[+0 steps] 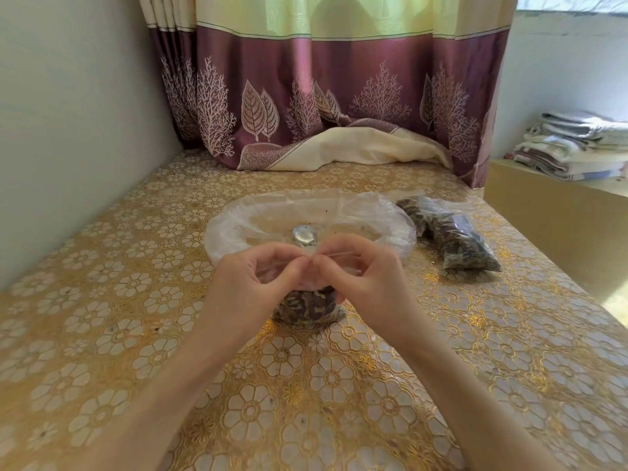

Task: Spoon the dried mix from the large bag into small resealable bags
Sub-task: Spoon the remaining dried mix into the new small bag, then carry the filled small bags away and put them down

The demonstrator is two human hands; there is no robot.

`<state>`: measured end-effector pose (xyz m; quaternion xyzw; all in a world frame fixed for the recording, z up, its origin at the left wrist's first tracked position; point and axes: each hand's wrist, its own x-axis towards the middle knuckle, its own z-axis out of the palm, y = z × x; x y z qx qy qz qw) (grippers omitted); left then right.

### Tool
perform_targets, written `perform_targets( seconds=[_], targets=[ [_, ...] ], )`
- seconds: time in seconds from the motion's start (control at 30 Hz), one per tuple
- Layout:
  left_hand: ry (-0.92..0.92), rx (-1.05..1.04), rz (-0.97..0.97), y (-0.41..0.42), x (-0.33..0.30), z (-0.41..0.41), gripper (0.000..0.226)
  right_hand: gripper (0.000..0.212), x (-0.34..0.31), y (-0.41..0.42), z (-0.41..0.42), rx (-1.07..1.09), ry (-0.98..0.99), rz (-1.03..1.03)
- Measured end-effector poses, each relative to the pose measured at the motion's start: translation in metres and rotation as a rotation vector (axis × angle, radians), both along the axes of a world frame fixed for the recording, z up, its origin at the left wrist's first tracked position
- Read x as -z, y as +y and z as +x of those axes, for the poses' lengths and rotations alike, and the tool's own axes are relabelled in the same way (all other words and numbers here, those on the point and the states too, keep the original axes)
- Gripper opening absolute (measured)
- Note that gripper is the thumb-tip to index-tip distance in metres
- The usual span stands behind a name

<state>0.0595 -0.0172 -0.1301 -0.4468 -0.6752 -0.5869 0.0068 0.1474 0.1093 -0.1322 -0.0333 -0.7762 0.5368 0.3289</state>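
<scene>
One small bag (307, 309) of dried mix is stood at table centre, its top pinched by the left hand (253, 283) and right hand (368, 277). At 12 o'clock, one large bag (238, 219) holds one spoon (304, 235). At 2 o'clock, filled bags (452, 232), perhaps two, are laid.

Gold floral table (102, 334), bags (452, 232) atop

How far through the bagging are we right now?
Done: filled small bags lie on the table, right of the large bag. In hand: the left hand and right hand pinch the top of another filled small bag, apparently sealing it. Left: the large bag looks nearly empty, with the spoon resting inside, so little remains.
</scene>
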Motion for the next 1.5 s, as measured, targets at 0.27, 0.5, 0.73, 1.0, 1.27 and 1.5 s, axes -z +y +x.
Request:
perform_targets(
  seconds=[0.27,0.5,0.73,1.0,1.27,1.5],
  targets=[
    [0.075,-0.022,-0.004,0.000,0.001,0.002,0.020,0.024,0.000,0.001,0.000,-0.010,0.022,0.016],
    [0.011,0.017,-0.023,0.000,-0.004,-0.004,0.006,0.013,-0.003,0.006,0.002,-0.029,0.011,-0.093],
    [-0.126,0.018,-0.034,-0.007,-0.010,-0.023,0.015,0.007,-0.007,0.024,0.004,0.042,0.011,-0.268],
    [-0.286,-0.094,0.080,-0.003,0.011,-0.039,0.048,0.023,0.004,0.027,-0.005,0.016,-0.039,-0.440],
    [-0.205,0.018,-0.334,0.004,0.040,-0.034,0.064,0.025,0.010,0.041,-0.002,0.242,0.039,-0.364],
    [-0.209,0.021,-0.266,0.002,0.041,-0.038,0.035,0.043,0.021,0.117,0.010,0.975,-0.487,0.339]
  ],
)
